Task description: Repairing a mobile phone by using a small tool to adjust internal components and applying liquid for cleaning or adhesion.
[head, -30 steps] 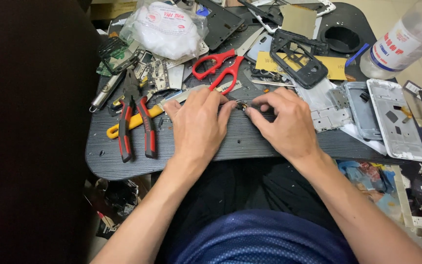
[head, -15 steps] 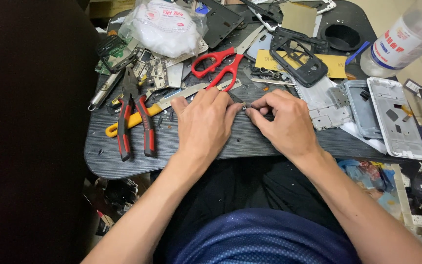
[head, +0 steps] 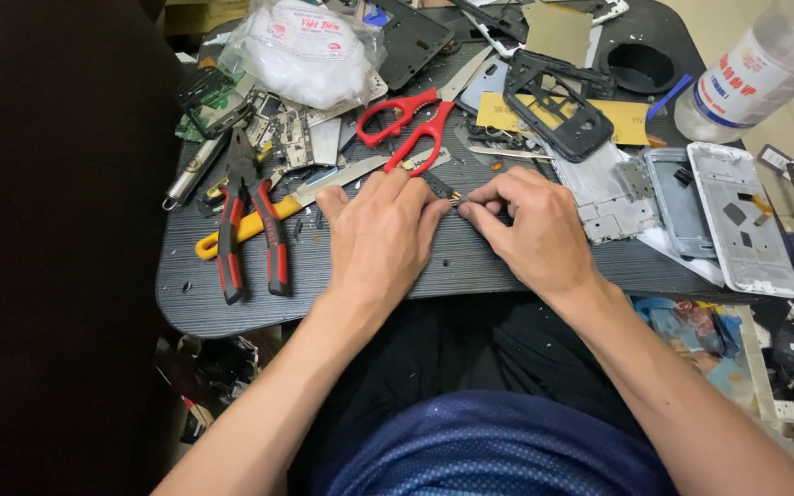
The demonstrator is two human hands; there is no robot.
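Both hands, left hand (head: pixel 380 241) and right hand (head: pixel 533 230), pinch what looks like one small dark part (head: pixel 446 191) between closed fingertips.

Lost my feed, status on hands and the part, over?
Left hand and right hand both pinching a small dark part over the grey board. Red scissors just beyond, not touching. Pliers left, apart.

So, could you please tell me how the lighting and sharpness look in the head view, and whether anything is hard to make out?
In the head view, light falls evenly on both hands, the left hand and the right hand, which look sharp; the far left is almost black; the plastic bag shows white glare; the small part between the fingers is too tiny to identify; the bottle bends near the corner.
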